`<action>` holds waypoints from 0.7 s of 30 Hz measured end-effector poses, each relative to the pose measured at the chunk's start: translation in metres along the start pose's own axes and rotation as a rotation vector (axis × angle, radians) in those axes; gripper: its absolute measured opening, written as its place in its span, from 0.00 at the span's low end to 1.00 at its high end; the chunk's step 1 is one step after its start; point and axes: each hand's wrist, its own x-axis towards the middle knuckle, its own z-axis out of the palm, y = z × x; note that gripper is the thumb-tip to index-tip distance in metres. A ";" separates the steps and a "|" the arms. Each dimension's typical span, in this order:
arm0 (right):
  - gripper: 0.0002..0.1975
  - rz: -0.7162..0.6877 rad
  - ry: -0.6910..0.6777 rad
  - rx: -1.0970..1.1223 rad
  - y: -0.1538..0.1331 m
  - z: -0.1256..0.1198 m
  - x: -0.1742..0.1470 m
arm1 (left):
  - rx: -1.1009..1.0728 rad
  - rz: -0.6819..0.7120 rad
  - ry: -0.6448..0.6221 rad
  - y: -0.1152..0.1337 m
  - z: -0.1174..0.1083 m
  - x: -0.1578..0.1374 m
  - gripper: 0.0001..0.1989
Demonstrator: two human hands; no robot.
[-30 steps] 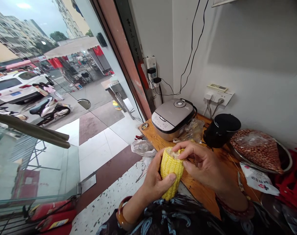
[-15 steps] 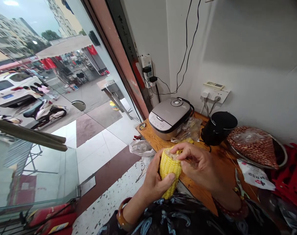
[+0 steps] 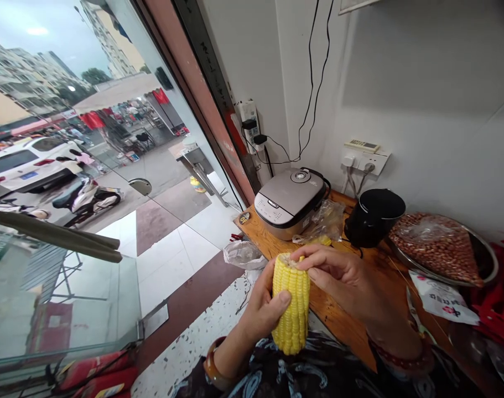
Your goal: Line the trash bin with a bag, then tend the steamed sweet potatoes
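Observation:
A yellow corn cob (image 3: 292, 318) stands nearly upright in front of my dark patterned clothing, its broken pale end facing up. My left hand (image 3: 260, 309) wraps around its left side, with the thumb across the front rows of kernels. At the upper rim, the thumb and fingertips of my right hand (image 3: 345, 276) pinch at the kernels on the right edge. The fingertips partly cover that spot, so any loose kernel between them cannot be made out.
On the wooden table (image 3: 332, 301) stand a rice cooker (image 3: 289, 196), a black jug (image 3: 372, 221) and a metal bowl (image 3: 493, 262) holding bagged peanuts (image 3: 436, 243). Scissors (image 3: 415, 312) lie beside a white packet (image 3: 445, 301). A white plastic bag (image 3: 244, 254) sits at the table's left edge.
The cob has turned more upright, showing more of its lower length. My right fingers have straightened slightly at its top edge. The view has shifted slightly left.

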 end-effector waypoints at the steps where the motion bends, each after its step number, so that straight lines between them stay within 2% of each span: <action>1: 0.09 0.004 0.005 -0.004 -0.001 0.002 0.000 | -0.002 0.003 -0.004 0.001 0.000 -0.001 0.32; 11: 0.06 0.006 0.119 -0.136 -0.004 0.023 0.001 | 0.115 0.078 0.008 0.006 0.002 -0.009 0.31; 17: 0.08 -0.083 0.155 -0.172 -0.002 0.026 0.002 | 0.322 0.153 0.052 0.006 0.001 -0.008 0.28; 21: 0.08 -0.081 0.171 -0.176 0.003 0.025 0.000 | 0.315 0.129 0.053 0.001 0.000 -0.008 0.30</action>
